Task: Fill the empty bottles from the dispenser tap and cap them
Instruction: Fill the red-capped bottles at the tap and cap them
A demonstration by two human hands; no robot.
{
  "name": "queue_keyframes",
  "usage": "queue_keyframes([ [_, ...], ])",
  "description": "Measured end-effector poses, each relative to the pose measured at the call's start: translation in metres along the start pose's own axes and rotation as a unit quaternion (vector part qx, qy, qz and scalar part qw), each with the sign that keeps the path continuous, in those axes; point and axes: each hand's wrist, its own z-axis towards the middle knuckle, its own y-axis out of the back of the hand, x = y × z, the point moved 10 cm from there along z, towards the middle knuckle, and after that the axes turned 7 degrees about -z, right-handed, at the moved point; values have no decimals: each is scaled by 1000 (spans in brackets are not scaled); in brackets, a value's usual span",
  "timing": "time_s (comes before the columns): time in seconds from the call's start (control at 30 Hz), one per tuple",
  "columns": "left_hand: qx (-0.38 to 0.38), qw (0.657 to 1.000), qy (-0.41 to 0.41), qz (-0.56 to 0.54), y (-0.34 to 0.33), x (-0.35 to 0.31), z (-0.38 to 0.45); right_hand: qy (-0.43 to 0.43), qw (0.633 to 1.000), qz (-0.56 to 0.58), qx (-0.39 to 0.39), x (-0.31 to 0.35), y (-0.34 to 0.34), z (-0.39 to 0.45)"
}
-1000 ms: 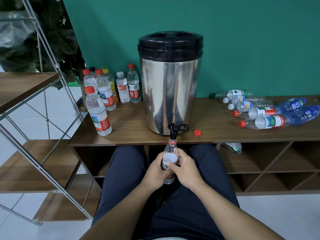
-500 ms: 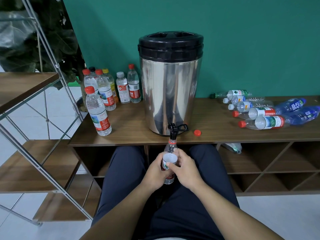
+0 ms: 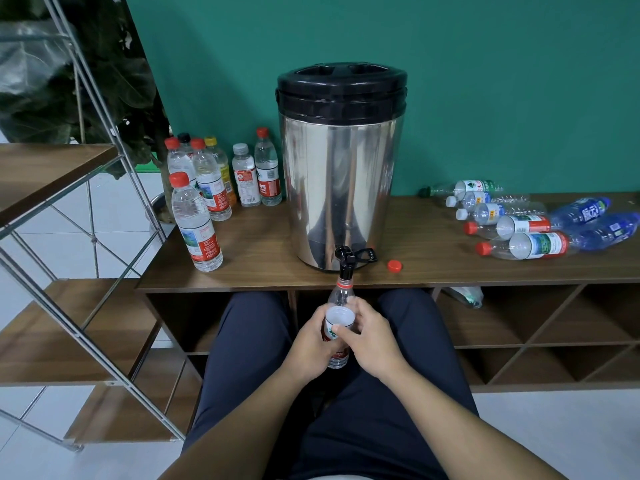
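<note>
A steel dispenser [image 3: 341, 174] with a black lid stands on the wooden table [image 3: 263, 251]. Its black tap [image 3: 346, 261] hangs over the front edge. A clear bottle [image 3: 341, 306] with a red and white label is held upright, its open mouth right under the tap. My left hand [image 3: 308, 348] and my right hand [image 3: 372, 341] both wrap around the bottle's body. A loose red cap [image 3: 394, 266] lies on the table right of the tap.
Several capped bottles [image 3: 197, 223] stand upright left of the dispenser. Several empty bottles [image 3: 526, 237] lie on their sides at the right. A metal-framed shelf [image 3: 52, 174] stands to the left. Open cubbies sit under the table, and my legs are below the bottle.
</note>
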Motion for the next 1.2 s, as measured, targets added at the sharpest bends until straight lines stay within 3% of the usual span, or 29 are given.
queue_keyframes([
  [1.2, 4, 1000, -1, 24, 0, 0, 1, 2, 1000, -6, -4, -2, 1, 0],
])
